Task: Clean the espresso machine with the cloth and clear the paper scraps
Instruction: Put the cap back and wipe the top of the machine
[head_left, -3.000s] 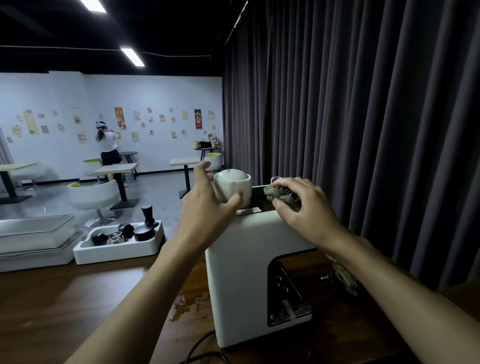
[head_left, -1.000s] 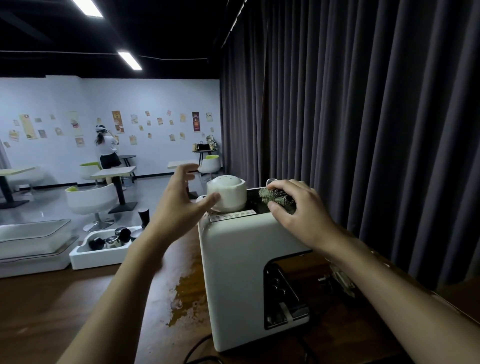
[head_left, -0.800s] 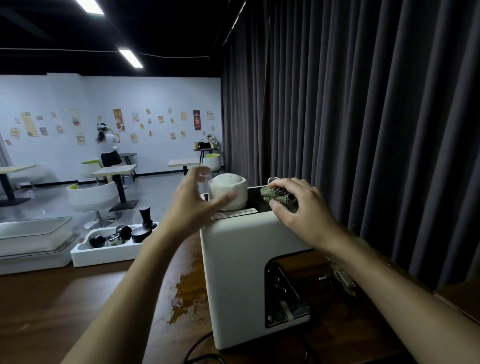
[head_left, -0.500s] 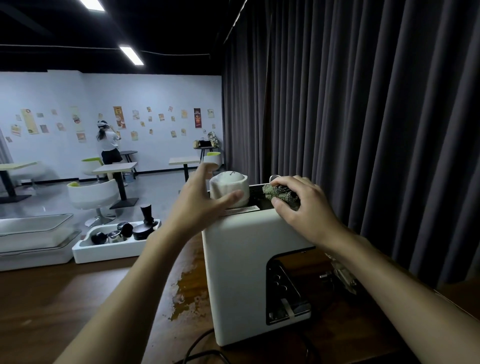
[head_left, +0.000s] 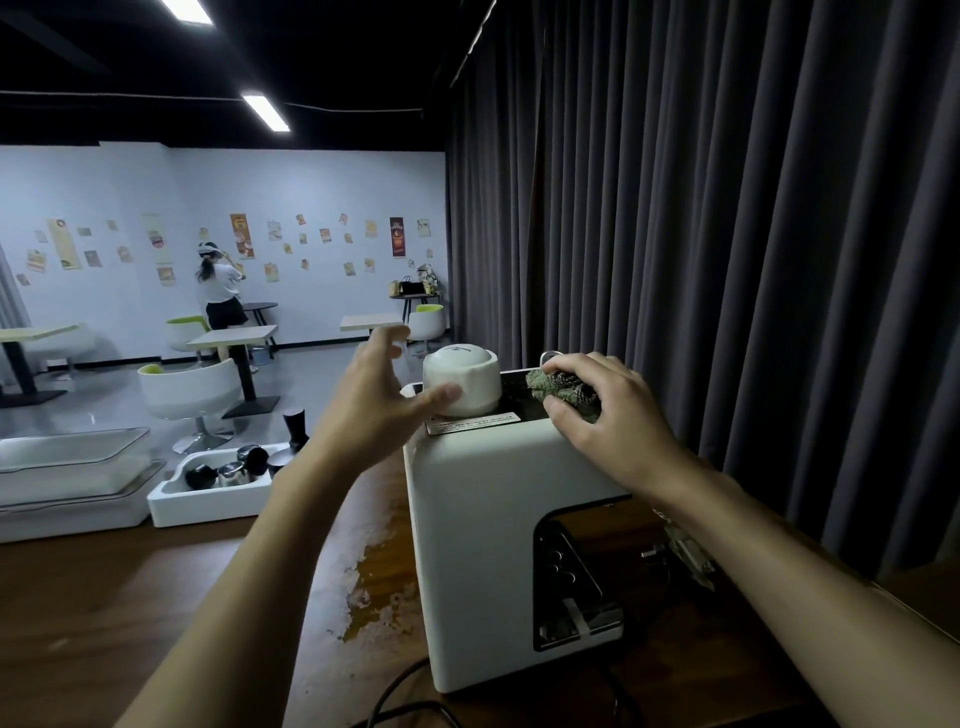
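Right grip (head_left: 608, 415) pinching cloth (head_left: 558, 384) atop espresso machine (head_left: 467, 519), left grip (head_left: 374, 410) spread (thumb on cup (head_left: 462, 379)), stained wooden counter (head_left: 156, 597), dark curtain (head_left: 727, 208)

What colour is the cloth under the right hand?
The cloth is mottled green with dark patches, clearest in the head view.

Our left hand (head_left: 374, 415) and our right hand (head_left: 610, 423) bare, our left forearm (head_left: 249, 571) and right forearm (head_left: 779, 545) bare from wrist to the edge of view, slim in build, a short nail on our left thumb (head_left: 441, 395)
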